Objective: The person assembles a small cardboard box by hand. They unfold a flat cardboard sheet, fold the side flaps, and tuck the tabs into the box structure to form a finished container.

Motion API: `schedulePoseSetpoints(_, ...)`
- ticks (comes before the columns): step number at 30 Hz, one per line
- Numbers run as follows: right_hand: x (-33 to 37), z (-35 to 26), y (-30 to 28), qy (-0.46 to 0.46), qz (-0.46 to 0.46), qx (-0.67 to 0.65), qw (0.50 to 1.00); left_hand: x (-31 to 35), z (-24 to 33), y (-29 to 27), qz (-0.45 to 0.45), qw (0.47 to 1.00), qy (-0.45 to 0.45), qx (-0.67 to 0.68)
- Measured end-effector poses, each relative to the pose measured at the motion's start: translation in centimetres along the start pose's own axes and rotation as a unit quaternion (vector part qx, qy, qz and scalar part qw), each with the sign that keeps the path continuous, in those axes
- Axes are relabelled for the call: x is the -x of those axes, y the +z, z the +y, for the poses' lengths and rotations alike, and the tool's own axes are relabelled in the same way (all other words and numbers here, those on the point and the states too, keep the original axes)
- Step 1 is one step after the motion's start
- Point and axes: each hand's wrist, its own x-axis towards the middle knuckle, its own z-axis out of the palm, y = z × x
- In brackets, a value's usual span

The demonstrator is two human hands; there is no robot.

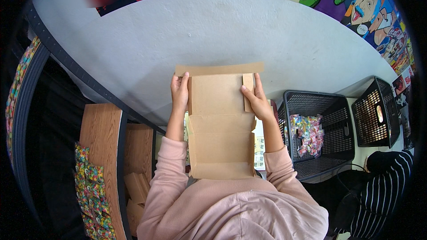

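Between my hands is an unfolded brown cardboard box (221,146), its lower panel close to my body and its far flap spread wide at the top. My left hand (180,91) grips the left edge near the far corner, thumb on the inner side. On the right, my right hand (258,100) holds the opposite edge, with the thumb pressing a narrow side flap (247,93) that is folded inward. A crease runs across the middle of the cardboard. Most fingers of both hands are hidden behind it.
To the right stands a black plastic crate (318,102) with wrapped candies (308,133) inside, and a second black basket (377,115) beyond it. At left are a wooden shelf (100,129), candy packets (91,186) and brown boxes (137,186). A person's striped sleeve (386,191) shows at lower right.
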Motion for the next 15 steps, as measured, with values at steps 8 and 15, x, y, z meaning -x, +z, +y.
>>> schedulePoseSetpoints(8, -2.7, 0.2, -1.7, -0.145, 0.085, -0.227, 0.959, 0.0, -0.5, 0.5, -0.002, 1.0, 0.004, -0.002)
schedulePoseSetpoints(15, -3.4, -0.9, -3.1, -0.088, -0.087, -0.275, 0.953, 0.5, 0.4, 1.0, -0.005, 1.0, -0.003, -0.006)
